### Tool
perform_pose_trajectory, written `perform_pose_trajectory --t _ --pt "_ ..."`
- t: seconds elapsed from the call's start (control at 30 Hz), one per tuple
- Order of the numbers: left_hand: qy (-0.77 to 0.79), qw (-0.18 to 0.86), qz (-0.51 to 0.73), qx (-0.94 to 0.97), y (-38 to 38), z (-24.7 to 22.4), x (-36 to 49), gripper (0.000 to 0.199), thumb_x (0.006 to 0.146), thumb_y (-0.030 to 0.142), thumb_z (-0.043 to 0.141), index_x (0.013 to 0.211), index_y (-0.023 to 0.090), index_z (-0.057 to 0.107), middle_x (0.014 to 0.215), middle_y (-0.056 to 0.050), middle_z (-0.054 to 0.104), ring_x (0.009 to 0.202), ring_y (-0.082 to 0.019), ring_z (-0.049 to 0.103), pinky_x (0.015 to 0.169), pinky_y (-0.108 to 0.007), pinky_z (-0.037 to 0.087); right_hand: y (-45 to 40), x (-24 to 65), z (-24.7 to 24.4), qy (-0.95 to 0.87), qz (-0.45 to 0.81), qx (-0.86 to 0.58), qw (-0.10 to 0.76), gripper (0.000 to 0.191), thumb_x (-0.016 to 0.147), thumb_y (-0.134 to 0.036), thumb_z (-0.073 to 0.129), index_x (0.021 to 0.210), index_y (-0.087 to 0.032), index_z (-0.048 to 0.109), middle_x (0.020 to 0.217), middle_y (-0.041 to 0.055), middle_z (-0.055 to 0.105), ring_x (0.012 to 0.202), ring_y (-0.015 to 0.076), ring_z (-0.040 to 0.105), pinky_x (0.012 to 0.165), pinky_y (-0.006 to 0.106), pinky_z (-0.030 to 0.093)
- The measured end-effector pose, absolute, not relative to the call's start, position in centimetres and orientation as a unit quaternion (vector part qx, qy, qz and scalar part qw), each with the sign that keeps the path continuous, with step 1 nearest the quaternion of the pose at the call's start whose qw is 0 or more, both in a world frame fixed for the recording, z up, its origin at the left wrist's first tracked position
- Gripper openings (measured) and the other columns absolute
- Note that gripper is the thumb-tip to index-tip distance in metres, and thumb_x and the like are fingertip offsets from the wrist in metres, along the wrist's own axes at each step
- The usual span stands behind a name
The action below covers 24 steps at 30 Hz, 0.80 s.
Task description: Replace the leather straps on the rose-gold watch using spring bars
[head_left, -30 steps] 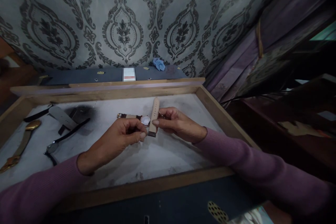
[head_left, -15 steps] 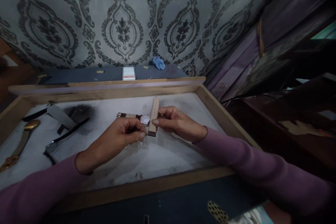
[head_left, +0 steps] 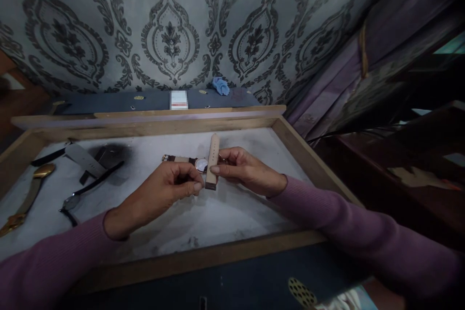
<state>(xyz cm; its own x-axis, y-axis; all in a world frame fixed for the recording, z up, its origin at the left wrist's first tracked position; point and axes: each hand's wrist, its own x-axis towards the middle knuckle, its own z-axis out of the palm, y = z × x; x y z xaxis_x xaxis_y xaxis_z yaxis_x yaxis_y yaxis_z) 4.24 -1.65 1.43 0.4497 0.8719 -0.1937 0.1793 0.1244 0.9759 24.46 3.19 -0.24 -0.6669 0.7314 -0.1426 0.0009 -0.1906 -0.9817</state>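
My right hand (head_left: 250,172) pinches a beige watch strap (head_left: 213,157) with a row of holes, held upright with its dark end down. Just left of the strap, my left hand (head_left: 169,186) has thumb and fingertips pressed together; anything between them is too small to make out. Behind the hands is a round-faced watch (head_left: 201,165), its dark and beige strap stretching left to a buckle. The held strap overlaps the watch's right side, and whether the two touch cannot be seen.
A wooden tray (head_left: 316,162) surrounds the white work surface. At its left lie a gold watch (head_left: 43,171), a black-strapped watch (head_left: 70,201) and a grey strap (head_left: 85,161). Behind the tray are a small white box (head_left: 178,100) and a blue cloth (head_left: 221,85).
The view has shifted very slightly. Both hands and the held strap look almost unmoved.
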Motion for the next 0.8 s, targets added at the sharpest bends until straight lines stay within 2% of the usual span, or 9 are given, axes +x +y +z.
perform_pose_trajectory --t 0.2,0.53,0.67,0.8 --pt "0.434 0.600 0.267 0.617 -1.67 1.43 4.17 0.009 0.076 0.023 0.059 0.073 0.014 0.060 0.068 0.003 0.052 0.066 -0.011 0.044 0.064 -0.025 0.033 3.02 24.08 0.15 -0.579 0.716 -0.287 0.265 0.026 0.072 -0.035 0.075 0.076 -0.011 0.065 0.064 -0.0016 0.059 0.056 0.0066 0.048 0.048 0.018 0.032" --pt "0.442 0.597 0.281 0.608 -1.72 1.32 4.26 0.007 0.074 0.022 0.060 0.073 0.015 0.058 0.068 0.003 0.054 0.065 -0.011 0.047 0.062 -0.024 0.035 2.76 23.69 0.01 -0.602 0.689 -0.283 0.289 0.023 0.072 -0.033 0.075 0.072 -0.012 0.064 0.055 -0.0066 0.049 0.051 0.0057 0.041 0.048 0.019 0.032" --pt "0.448 0.600 0.297 0.593 -1.68 1.51 4.43 0.010 0.071 0.021 0.063 0.070 0.016 0.055 0.065 0.003 0.055 0.063 -0.011 0.049 0.060 -0.023 0.036 2.59 23.58 0.01 -0.607 0.676 -0.302 0.288 0.024 0.070 -0.032 0.077 0.070 -0.012 0.063 0.061 -0.0039 0.055 0.054 0.0059 0.044 0.052 0.020 0.034" --pt "0.446 0.611 0.295 0.584 -1.30 1.25 4.29 0.008 0.071 0.022 0.065 0.072 0.015 0.060 0.068 0.002 0.058 0.063 -0.010 0.050 0.059 -0.022 0.035 2.52 23.44 -0.10 -0.605 0.667 -0.313 0.302 0.025 0.069 -0.032 0.077 0.070 -0.012 0.063 0.064 -0.0024 0.058 0.057 0.0069 0.047 0.055 0.020 0.037"
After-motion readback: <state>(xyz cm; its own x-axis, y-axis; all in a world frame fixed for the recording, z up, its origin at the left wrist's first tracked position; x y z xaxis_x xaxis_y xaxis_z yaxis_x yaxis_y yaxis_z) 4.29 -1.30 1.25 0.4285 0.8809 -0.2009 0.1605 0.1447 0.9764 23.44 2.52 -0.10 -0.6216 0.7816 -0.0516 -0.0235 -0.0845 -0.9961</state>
